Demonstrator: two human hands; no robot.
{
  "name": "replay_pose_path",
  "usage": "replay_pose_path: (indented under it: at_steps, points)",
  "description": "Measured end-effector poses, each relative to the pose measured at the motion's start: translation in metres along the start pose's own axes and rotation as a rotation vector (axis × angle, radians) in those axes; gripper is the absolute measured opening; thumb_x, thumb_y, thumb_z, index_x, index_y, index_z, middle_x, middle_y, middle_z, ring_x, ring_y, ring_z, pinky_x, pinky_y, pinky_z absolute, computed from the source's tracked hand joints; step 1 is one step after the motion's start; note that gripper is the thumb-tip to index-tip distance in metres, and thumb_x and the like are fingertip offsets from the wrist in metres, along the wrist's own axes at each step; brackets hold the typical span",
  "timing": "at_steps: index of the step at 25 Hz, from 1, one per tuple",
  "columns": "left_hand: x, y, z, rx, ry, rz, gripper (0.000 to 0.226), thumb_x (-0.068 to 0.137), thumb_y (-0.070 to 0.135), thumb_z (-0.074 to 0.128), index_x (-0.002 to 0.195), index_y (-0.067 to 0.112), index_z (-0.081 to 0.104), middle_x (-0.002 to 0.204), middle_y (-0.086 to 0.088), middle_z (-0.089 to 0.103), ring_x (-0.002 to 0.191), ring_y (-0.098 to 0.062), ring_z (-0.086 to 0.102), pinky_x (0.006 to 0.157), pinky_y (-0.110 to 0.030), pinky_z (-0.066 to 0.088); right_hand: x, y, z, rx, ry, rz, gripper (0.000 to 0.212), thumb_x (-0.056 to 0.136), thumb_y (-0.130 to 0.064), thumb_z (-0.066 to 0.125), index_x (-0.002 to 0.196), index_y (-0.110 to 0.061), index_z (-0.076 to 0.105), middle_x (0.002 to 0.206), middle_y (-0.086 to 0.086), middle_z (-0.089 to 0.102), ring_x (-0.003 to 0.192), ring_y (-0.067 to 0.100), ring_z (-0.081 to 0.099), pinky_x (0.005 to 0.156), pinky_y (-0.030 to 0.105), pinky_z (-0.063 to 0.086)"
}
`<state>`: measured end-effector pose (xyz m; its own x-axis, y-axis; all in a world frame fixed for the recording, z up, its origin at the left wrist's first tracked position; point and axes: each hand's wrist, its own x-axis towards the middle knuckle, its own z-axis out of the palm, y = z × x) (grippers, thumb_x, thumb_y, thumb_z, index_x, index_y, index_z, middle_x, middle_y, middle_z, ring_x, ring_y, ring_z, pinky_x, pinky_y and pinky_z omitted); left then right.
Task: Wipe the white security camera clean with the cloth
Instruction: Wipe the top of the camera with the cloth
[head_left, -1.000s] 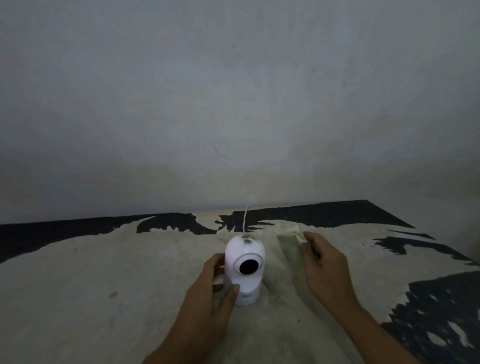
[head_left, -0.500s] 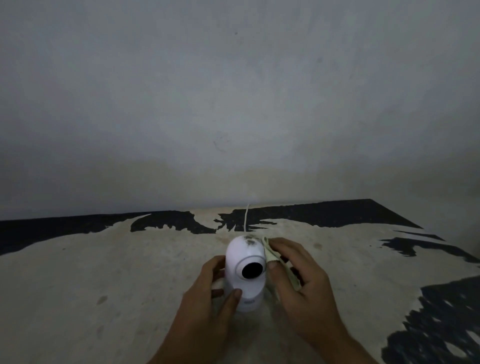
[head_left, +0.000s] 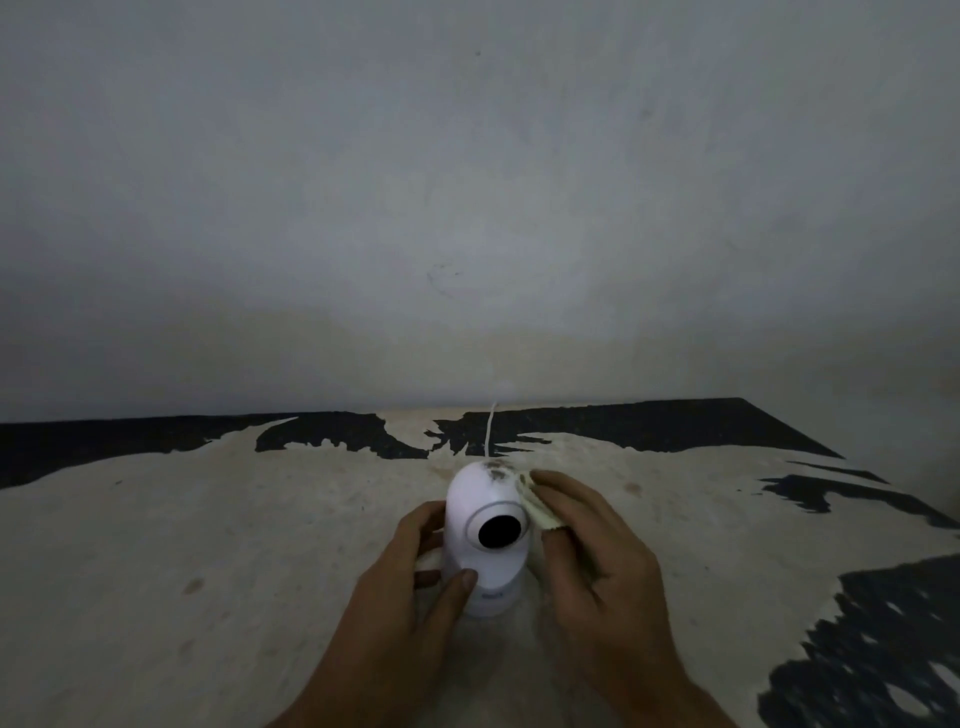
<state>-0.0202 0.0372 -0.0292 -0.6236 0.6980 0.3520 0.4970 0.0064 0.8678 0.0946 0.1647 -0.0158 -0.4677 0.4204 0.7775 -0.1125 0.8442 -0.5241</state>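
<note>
Worn tabletop (head_left: 208, 545) against grey wall (head_left: 467, 182).

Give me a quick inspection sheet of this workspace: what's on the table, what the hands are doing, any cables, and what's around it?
Surface: worn table top, pale where the black coating has peeled off, black patches left along the far edge and at the right.
Job's things: white security camera standing upright, lens facing the viewer, dark smudge on its top; pale cloth pressed to its upper right side.
Clutter: nothing seen.
Hands: left hand grips the camera's lower body; right hand holds the cloth against the camera.
Cables: thin white cable runs from behind the camera toward the wall.
Surroundings: plain grey wall, dim light.
</note>
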Motion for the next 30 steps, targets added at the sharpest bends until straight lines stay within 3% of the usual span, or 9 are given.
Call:
replay_pose_path:
  at_steps: [3,7,11,16,19,22,26,30]
  points:
    - [0.0019,-0.0013,-0.0002,0.010,0.007,-0.011,0.050,0.080,0.037,0.061,0.110,0.054,0.025,0.107,0.035,0.039,0.086,0.017,0.048,0.060,0.002,0.042,-0.0010,-0.0023,0.0017,-0.068,-0.007,-0.167,0.032,0.089,-0.009,0.048,0.115,-0.006,0.065,0.126,0.004,0.062,0.121,0.010,0.054,0.105,0.020,0.041]
    - [0.0006,-0.0012,-0.0003,0.004,0.007,0.024,0.049,0.080,0.036,0.062,0.105,0.058,0.026,0.105,0.039,0.039,0.093,0.016,0.049,0.065,0.005,0.041,0.0017,-0.0008,-0.0006,0.010,0.028,0.009,0.039,0.086,-0.002,0.048,0.119,-0.021,0.058,0.123,-0.015,0.057,0.120,0.002,0.054,0.101,0.012,0.042]
    - [0.0009,-0.0014,-0.0002,0.008,0.021,0.030,0.050,0.080,0.033,0.062,0.107,0.055,0.026,0.103,0.041,0.038,0.091,0.016,0.047,0.064,0.006,0.040,-0.0004,-0.0019,0.0015,-0.017,0.013,-0.096,0.034,0.089,-0.009,0.047,0.121,-0.012,0.060,0.126,-0.002,0.061,0.122,0.004,0.054,0.103,0.017,0.042]
    - [0.0007,-0.0017,0.0005,0.003,0.024,0.046,0.049,0.081,0.032,0.062,0.105,0.056,0.027,0.105,0.041,0.038,0.092,0.022,0.045,0.066,0.007,0.039,-0.0003,-0.0025,-0.0005,0.050,0.023,0.027,0.040,0.085,-0.003,0.052,0.122,-0.015,0.060,0.125,-0.010,0.061,0.120,-0.001,0.055,0.099,0.015,0.044]
    - [0.0018,-0.0010,0.0009,0.015,0.033,0.027,0.051,0.081,0.031,0.062,0.108,0.053,0.025,0.102,0.040,0.037,0.090,0.017,0.046,0.063,0.006,0.040,-0.0020,-0.0054,0.0021,0.049,0.003,0.022,0.035,0.088,-0.015,0.061,0.123,-0.015,0.061,0.127,-0.005,0.062,0.121,0.001,0.055,0.097,0.021,0.049]
    - [0.0015,-0.0012,0.0011,0.010,0.035,0.034,0.051,0.080,0.029,0.063,0.113,0.047,0.028,0.105,0.037,0.039,0.093,0.017,0.046,0.065,0.005,0.041,-0.0008,-0.0084,0.0025,0.111,0.018,0.082,0.036,0.084,-0.028,0.069,0.118,-0.019,0.064,0.123,-0.011,0.063,0.116,0.001,0.059,0.092,0.017,0.051]
    - [0.0008,0.0007,-0.0003,0.005,0.027,0.045,0.050,0.081,0.029,0.062,0.114,0.046,0.027,0.106,0.037,0.039,0.095,0.020,0.043,0.068,0.004,0.042,0.0013,-0.0033,0.0033,-0.027,0.075,-0.071,0.033,0.081,-0.010,0.073,0.112,-0.005,0.065,0.117,0.004,0.066,0.111,0.013,0.064,0.094,0.027,0.053]
    - [0.0012,0.0023,0.0001,0.012,0.034,0.041,0.050,0.082,0.026,0.061,0.114,0.045,0.028,0.109,0.033,0.041,0.096,0.019,0.041,0.068,0.001,0.043,0.0015,-0.0042,0.0065,-0.113,0.061,-0.174,0.027,0.090,-0.012,0.060,0.115,-0.002,0.064,0.121,0.011,0.064,0.113,0.023,0.061,0.093,0.030,0.052]
